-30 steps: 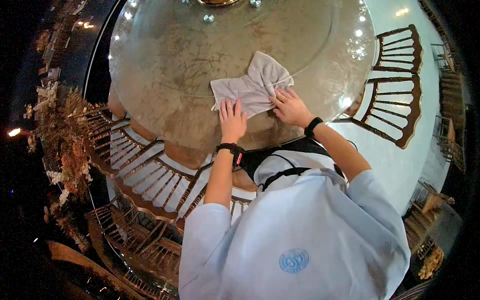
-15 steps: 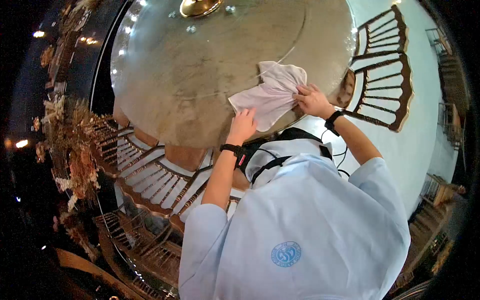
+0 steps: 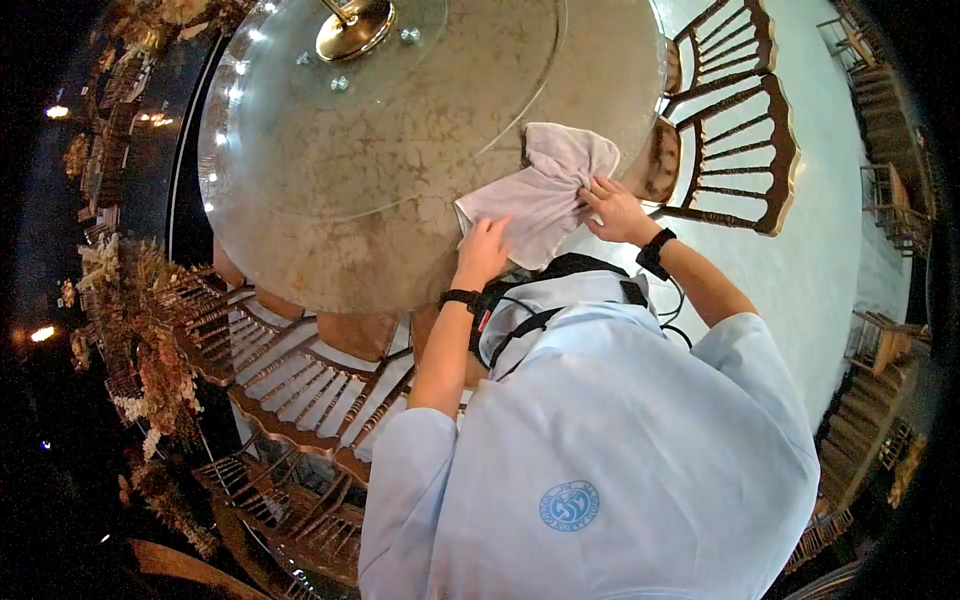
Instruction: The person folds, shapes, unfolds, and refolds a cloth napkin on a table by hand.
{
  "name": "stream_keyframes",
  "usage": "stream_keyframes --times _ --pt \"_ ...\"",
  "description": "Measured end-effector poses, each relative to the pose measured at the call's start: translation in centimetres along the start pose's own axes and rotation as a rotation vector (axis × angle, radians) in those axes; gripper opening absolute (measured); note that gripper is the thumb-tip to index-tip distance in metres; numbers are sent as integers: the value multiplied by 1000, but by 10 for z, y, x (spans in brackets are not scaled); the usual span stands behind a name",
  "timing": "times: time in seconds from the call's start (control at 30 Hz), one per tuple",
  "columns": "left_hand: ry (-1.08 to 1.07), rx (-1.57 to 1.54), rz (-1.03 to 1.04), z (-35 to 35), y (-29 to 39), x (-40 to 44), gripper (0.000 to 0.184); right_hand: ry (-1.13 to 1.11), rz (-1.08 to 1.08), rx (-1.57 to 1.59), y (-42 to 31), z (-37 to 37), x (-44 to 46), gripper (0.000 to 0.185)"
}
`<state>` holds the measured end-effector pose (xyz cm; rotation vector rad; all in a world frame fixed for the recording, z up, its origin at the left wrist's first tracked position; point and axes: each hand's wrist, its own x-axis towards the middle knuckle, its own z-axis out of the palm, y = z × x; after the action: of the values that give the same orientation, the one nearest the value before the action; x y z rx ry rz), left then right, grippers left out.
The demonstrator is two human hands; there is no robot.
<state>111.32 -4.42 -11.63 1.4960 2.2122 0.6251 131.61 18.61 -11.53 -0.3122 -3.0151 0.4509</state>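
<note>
A pale pinkish-grey cloth (image 3: 535, 205) lies crumpled at the near right edge of the round table (image 3: 350, 250), part of it over the rim. My right hand (image 3: 615, 210) pinches the cloth's right side, where folds gather at the fingertips. At the cloth's lower left corner is my left hand (image 3: 484, 250), its fingers bent and touching the fabric; whether they grip it is hard to tell. Both wrists wear black bands.
A gold-coloured stand base (image 3: 355, 28) and small clear glass knobs (image 3: 339, 83) are at the table's far side. Wooden spindle-back chairs (image 3: 735, 155) stand to the right, and more chairs (image 3: 300, 400) at the lower left. Dried flowers (image 3: 155, 350) are at the left.
The table has shifted left and down in view. The cloth has moved right to the table's edge and bunched up. My right hand has gone from lying on the cloth to pinching it.
</note>
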Motion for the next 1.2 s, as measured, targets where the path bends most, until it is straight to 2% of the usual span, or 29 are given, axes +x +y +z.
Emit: stream_keyframes --times 0.23,0.43,0.5,0.53,0.6,0.67,0.73,0.77,0.83,0.9,0.97,1.03,1.17,1.2 --pt "35 70 -131 -8 -6 -15 45 34 -166 75 -35 17 48 57" --pt "102 207 -212 -22 -30 -35 34 -81 -328 111 -71 41 96 60" --pt "63 218 -346 -33 -32 -45 28 -98 -405 108 -84 42 105 61" --pt "63 224 -351 -39 -30 -49 28 -147 -411 102 -89 39 109 60" --pt "36 239 -491 -51 -29 -56 28 -138 -398 101 -95 42 114 57" --pt "66 247 -480 -49 -38 -64 28 -129 -373 101 -98 47 116 54" --pt "89 252 -455 -53 -37 -66 29 95 -400 141 -95 49 111 43" --pt "77 266 -414 -51 -34 -65 29 100 -387 141 -94 50 109 43" --pt "55 278 -365 -47 -27 -60 30 16 -176 44 -92 41 102 39" --pt "-137 -16 -312 -42 -16 -54 34 -7 -122 6 -84 31 98 37" --pt "-189 19 -237 -40 -6 -49 37 -32 -77 -34 -81 17 95 36" --pt "-189 110 -78 -40 -3 -47 35 -411 43 -109 -84 -9 98 33" --pt "-199 156 -83 -22 -20 -46 27 -332 35 -71 -72 9 86 38" --pt "-200 137 -74 -22 -24 -46 23 -202 -21 -60 -70 10 82 37"
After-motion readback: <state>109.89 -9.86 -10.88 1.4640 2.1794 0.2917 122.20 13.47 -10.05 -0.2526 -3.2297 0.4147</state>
